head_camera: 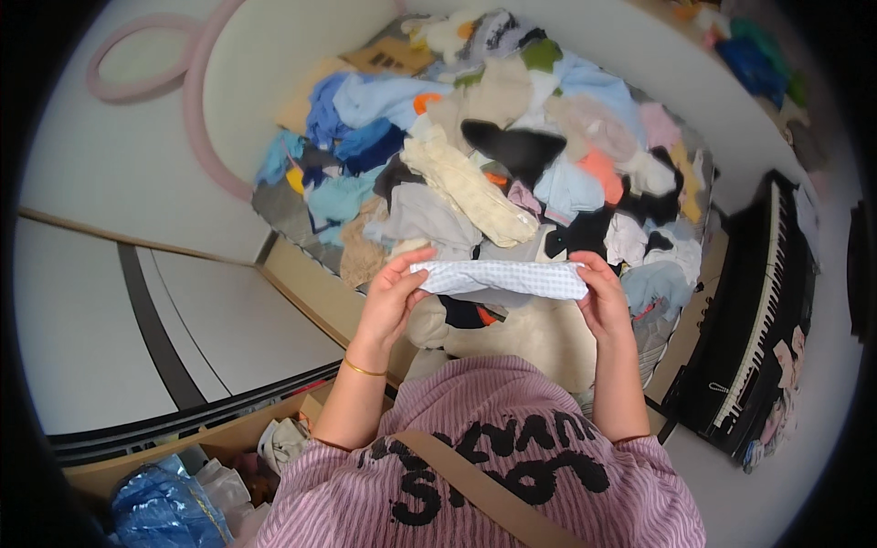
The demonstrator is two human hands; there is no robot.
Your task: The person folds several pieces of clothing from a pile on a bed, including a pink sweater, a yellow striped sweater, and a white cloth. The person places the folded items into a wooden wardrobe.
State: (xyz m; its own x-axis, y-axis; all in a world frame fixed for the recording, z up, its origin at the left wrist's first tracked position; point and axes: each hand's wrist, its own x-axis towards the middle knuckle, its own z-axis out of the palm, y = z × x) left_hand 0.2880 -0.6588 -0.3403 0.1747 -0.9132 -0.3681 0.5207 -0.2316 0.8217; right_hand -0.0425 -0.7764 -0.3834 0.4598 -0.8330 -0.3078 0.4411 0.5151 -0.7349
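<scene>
A light blue and white checked cloth (503,279), folded into a narrow strip, is stretched level between both hands. My left hand (397,291) pinches its left end between thumb and fingers. Its right end is pinched by my right hand (603,291). Just beyond the cloth lies a heap of loose clothes on a bed, among them a cream garment (473,188), a grey garment (425,216), a black garment (514,147) and a light blue garment (567,188). Below the cloth, a cream plush item (527,335) lies close to my body.
A black keyboard piano (740,322) stands to the right of the bed. At the lower left, an open drawer (199,442) holds clothes and a shiny blue plastic bag (164,503). White cabinet panels (75,329) stand at the left, and a wall with pink rings (195,109) rises behind them.
</scene>
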